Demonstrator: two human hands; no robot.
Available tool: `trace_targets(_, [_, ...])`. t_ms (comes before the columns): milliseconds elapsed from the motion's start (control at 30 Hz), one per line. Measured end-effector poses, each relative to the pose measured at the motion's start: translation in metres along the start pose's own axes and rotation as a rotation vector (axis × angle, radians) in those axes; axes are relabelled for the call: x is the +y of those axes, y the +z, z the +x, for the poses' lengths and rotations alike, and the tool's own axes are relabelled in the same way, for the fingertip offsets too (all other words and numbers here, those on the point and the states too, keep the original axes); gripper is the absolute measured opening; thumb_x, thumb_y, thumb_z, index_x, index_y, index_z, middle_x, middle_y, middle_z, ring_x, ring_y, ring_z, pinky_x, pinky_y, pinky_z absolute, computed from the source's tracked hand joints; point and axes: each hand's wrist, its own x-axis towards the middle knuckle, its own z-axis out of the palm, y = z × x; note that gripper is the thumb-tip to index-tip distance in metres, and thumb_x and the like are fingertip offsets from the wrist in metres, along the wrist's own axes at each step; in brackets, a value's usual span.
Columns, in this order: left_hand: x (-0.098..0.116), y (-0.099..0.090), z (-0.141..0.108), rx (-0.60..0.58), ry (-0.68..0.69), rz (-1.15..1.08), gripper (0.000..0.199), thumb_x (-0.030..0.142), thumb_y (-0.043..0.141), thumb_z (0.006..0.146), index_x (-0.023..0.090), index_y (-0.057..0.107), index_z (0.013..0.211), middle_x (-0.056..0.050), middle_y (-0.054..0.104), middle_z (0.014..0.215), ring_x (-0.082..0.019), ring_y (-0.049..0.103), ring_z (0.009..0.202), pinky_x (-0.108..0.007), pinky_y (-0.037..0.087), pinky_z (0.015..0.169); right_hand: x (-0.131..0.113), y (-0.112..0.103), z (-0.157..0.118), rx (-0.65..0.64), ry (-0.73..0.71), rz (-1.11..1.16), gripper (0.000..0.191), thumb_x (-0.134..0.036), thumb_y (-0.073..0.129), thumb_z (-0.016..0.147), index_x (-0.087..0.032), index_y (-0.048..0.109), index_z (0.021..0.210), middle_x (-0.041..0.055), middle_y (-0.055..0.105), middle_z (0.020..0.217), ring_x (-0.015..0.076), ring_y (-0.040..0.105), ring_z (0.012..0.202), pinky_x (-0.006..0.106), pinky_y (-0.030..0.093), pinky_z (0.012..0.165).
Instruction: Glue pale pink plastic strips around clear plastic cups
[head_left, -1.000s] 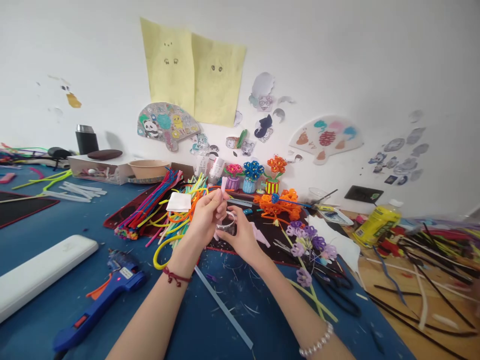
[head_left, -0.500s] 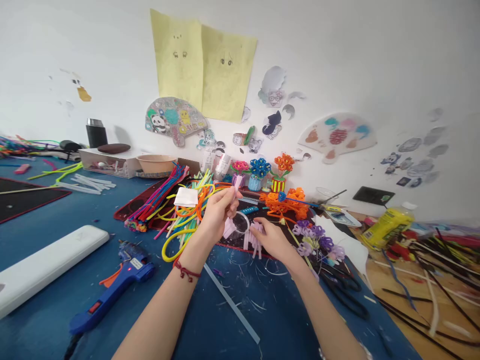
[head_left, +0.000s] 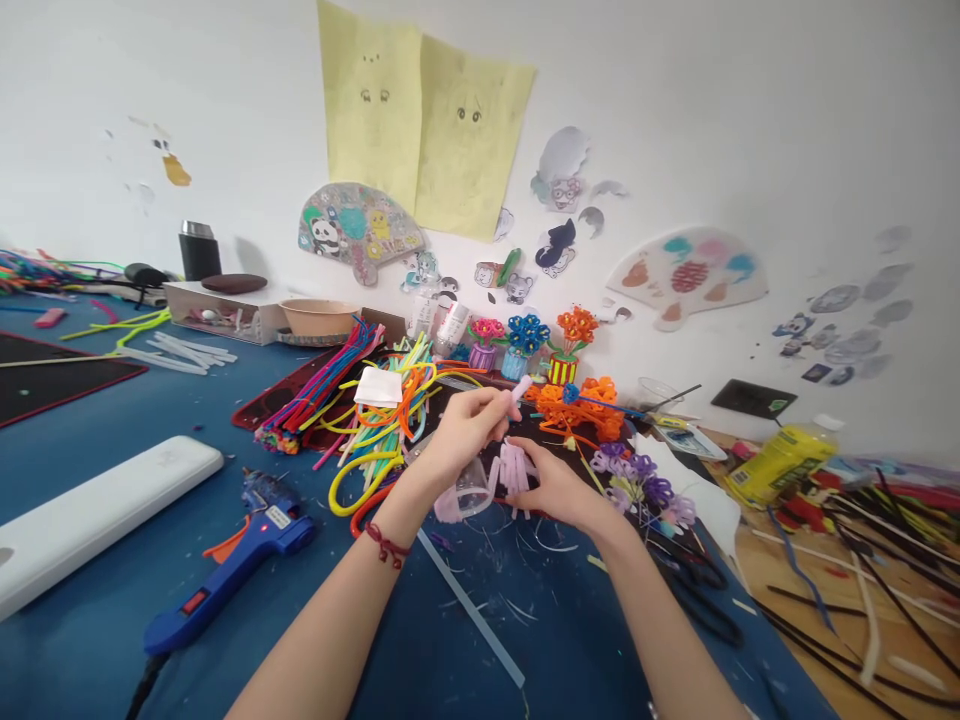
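My left hand pinches a short pale-lilac fuzzy strip, which looks like pipe cleaner, its tip sticking up past the fingers. Close beside it, my right hand is closed around a row of similar lilac strips that hang downward. Just below the left hand, a clear plastic cup lies tilted, with lilac fuzzy material along its side. Whether the hanging strips are fixed to the cup I cannot tell.
Left of my arms lie a blue hot glue gun and a long white case. Colourful pipe cleaners are heaped behind. Purple flowers, orange flowers and a yellow bottle sit to the right.
My left hand has moved right and slightly down with its lilac strip, close to my right hand. The clear cup has shifted lower and shows more of its side. The view has shifted slightly.
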Motion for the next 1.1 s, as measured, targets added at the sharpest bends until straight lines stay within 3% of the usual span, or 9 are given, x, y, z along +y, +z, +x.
trace_targets(267, [-0.003,-0.012,0.0,0.028,0.027,0.471,0.025,0.025,0.044,0.09,0.02,0.058,0.07,0.004,0.049,0.057,-0.014,0.043,0.056,-0.026,0.028,0.058,-0.01,0.036,0.009,0.199,0.076,-0.163,0.053,-0.025,0.072,0.071,-0.016,0.061,0.122,0.0153,0.062,0.111,0.0342,0.055,0.112,0.043,0.042,0.094])
trace_targets(433, [0.005,-0.024,-0.004,-0.075,0.009,0.595,0.028,0.041,0.061,0.082,0.021,0.048,0.066,0.005,0.048,0.059,-0.013,0.042,0.056,-0.026,0.026,0.055,-0.006,0.024,0.014,0.256,0.078,-0.101,0.049,-0.008,0.067,0.06,-0.02,0.068,0.108,0.0063,0.065,0.093,0.0265,0.061,0.094,0.036,0.045,0.086])
trace_targets(567, [0.005,-0.031,-0.004,-0.117,-0.01,0.617,0.038,0.044,0.066,0.076,0.022,0.04,0.06,0.006,0.04,0.058,-0.012,0.036,0.055,-0.026,0.023,0.052,0.003,0.01,0.018,0.287,0.087,0.041,0.04,-0.012,0.064,0.063,-0.02,0.07,0.101,0.0029,0.068,0.082,0.0225,0.065,0.081,0.033,0.049,0.077])
trace_targets(767, [0.003,-0.031,0.0,-0.026,-0.057,0.613,0.041,0.05,0.048,0.086,0.022,0.035,0.059,0.005,0.036,0.057,-0.012,0.032,0.055,-0.027,0.021,0.052,0.015,0.0,0.021,0.278,0.028,0.275,0.041,-0.036,0.055,0.081,-0.017,0.066,0.115,0.0094,0.074,0.089,0.0243,0.07,0.08,0.035,0.054,0.07])
trace_targets(900, [0.0,-0.029,0.0,0.014,-0.072,0.596,0.04,0.049,0.052,0.084,0.022,0.038,0.059,0.005,0.038,0.056,-0.012,0.033,0.054,-0.026,0.022,0.051,0.01,-0.008,0.02,0.291,-0.023,0.317,0.043,-0.035,0.049,0.085,-0.018,0.062,0.122,0.0129,0.072,0.108,0.0261,0.067,0.102,0.042,0.051,0.088])
trace_targets(1000, [-0.005,-0.03,0.001,0.101,-0.085,0.585,0.042,0.051,0.052,0.084,0.022,0.039,0.057,0.005,0.038,0.054,-0.011,0.033,0.053,-0.026,0.022,0.051,-0.009,-0.014,0.008,0.196,-0.087,0.31,0.046,-0.029,0.061,0.078,-0.021,0.063,0.124,0.0112,0.068,0.118,0.0258,0.062,0.112,0.042,0.047,0.096])
trace_targets(1100, [-0.01,-0.033,0.003,0.195,-0.095,0.563,0.044,0.055,0.048,0.086,0.022,0.041,0.058,0.005,0.038,0.054,-0.011,0.034,0.051,-0.026,0.022,0.05,-0.035,-0.016,-0.011,-0.112,-0.194,0.323,0.068,-0.027,0.08,0.065,-0.027,0.061,0.13,0.0059,0.063,0.13,0.0244,0.062,0.115,0.037,0.049,0.097])
